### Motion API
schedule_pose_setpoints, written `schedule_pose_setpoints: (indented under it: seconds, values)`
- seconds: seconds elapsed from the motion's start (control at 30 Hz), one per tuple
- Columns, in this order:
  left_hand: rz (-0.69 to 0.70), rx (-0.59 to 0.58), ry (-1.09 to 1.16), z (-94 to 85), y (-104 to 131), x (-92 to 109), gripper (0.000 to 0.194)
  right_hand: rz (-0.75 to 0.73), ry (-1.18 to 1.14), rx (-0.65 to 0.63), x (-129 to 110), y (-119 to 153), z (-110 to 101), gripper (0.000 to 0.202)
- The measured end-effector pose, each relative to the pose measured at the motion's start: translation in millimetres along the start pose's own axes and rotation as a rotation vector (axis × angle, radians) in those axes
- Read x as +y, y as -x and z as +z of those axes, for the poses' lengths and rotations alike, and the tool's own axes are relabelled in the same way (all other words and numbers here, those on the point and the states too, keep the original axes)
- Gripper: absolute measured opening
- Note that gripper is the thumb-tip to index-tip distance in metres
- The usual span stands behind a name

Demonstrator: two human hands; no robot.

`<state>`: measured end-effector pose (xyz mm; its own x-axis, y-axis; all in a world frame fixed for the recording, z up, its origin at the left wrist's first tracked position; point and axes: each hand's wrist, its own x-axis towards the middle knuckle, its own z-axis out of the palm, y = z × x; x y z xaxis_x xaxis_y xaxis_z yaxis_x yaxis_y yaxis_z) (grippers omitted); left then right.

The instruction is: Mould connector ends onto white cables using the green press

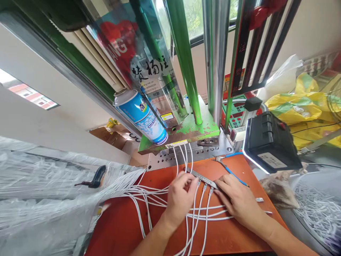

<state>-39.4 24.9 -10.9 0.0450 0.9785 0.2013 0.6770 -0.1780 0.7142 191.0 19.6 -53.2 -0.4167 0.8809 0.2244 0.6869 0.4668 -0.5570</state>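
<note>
A narrow metal bar-shaped mould (204, 178) lies over the orange table in front of the machine, with several white cables (196, 204) running from its near side. My left hand (180, 193) is closed at the mould's left part, thumb and index finger pinched at a cable end; the exact grip is partly hidden. My right hand (236, 199) holds the mould's right end between thumb and fingers. Behind the mould, white cables (183, 156) run up to the machine's edge.
Blue-handled pliers (230, 170) lie behind my right hand. A spray can (144, 119) stands on the green machine plate (205, 129). Bundled white cables (133, 185) cover the left side. A black box lamp (271, 142) and a bin of white scraps (317, 206) are at right.
</note>
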Motion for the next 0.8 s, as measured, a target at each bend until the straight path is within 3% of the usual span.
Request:
schedule_pose_setpoints:
  seconds: [0.07, 0.13, 0.17, 0.27, 0.37, 0.5, 0.7, 0.8]
  values:
    - [-0.131, 0.261, 0.174, -16.2, -23, -19, 0.019, 0.017, -0.006, -0.007, -4, -1, -2, 0.020]
    - [-0.262, 0.354, 0.417, -24.2, -48, -35, 0.037, 0.030, -0.014, -0.005, -6, -2, -3, 0.021]
    - [-0.324, 0.302, 0.573, -24.8, -60, -40, 0.043, 0.031, -0.020, -0.002, -6, -2, -3, 0.021]
    - [-0.459, -0.043, 1.001, -18.1, -93, -43, 0.048, 0.031, -0.054, 0.001, -3, -1, -1, 0.022]
    - [-0.460, -0.248, 1.167, -8.1, -114, -38, 0.044, 0.027, -0.118, -0.002, 3, 1, 1, 0.020]
    - [-0.372, -0.310, 1.210, -1.7, -123, -37, 0.043, -0.002, -0.174, 0.011, 8, 1, -2, 0.017]
    - [-0.357, -0.348, 1.191, 3.5, -125, -49, 0.043, -0.051, -0.118, 0.049, 10, -5, -7, 0.019]
    - [-0.341, -0.361, 1.138, 12.2, -129, -56, 0.047, -0.042, -0.115, -0.008, 13, -9, -12, 0.022]
